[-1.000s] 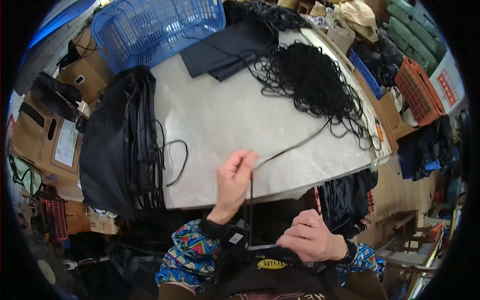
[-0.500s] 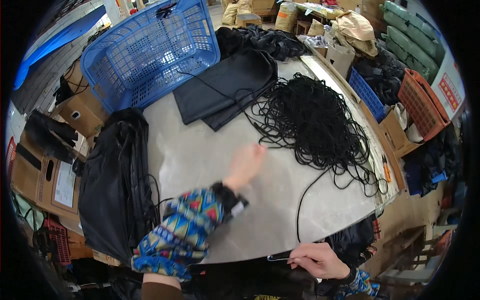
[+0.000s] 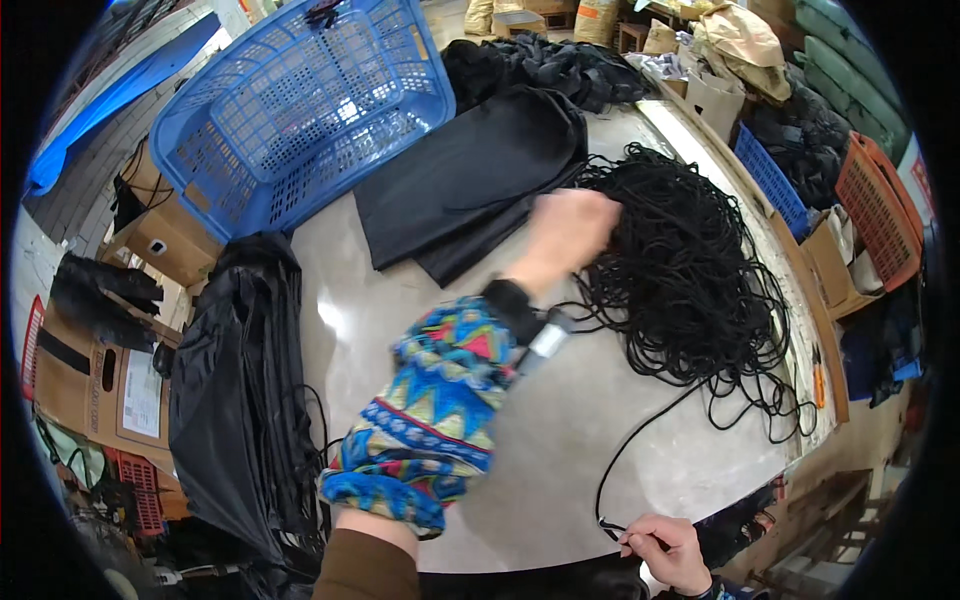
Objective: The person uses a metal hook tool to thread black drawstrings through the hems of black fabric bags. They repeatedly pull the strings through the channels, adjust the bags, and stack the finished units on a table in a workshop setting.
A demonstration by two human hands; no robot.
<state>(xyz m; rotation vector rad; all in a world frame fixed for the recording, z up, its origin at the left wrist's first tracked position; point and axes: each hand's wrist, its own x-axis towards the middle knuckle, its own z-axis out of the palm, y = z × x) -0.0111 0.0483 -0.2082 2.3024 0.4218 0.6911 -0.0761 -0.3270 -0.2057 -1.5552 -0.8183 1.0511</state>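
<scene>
My right hand [image 3: 668,553], at the table's near edge, pinches a thin metal tool with a looped tip [image 3: 603,522]. A strand of black cord [image 3: 622,452] runs down from the pile to that tip. My left hand [image 3: 570,235] reaches across the table to the left edge of the tangled black cord pile [image 3: 690,270]. Motion blurs its fingers, so whether they hold cord is unclear. Beside it, folded black fabric pieces [image 3: 450,190] lie flat on the table [image 3: 400,340].
A large blue plastic basket [image 3: 300,110] stands tilted at the back left. Black fabric pieces [image 3: 240,390] hang in a stack over the left side. Orange-handled scissors [image 3: 818,380] lie by the right edge. Beyond it stand a red crate [image 3: 878,210] and a cardboard box [image 3: 835,265].
My left hand has moved away and to the right, up to the cord pile. My right hand has shifted slightly right and down, and the cord now meets the tool's tip. The view has shifted.
</scene>
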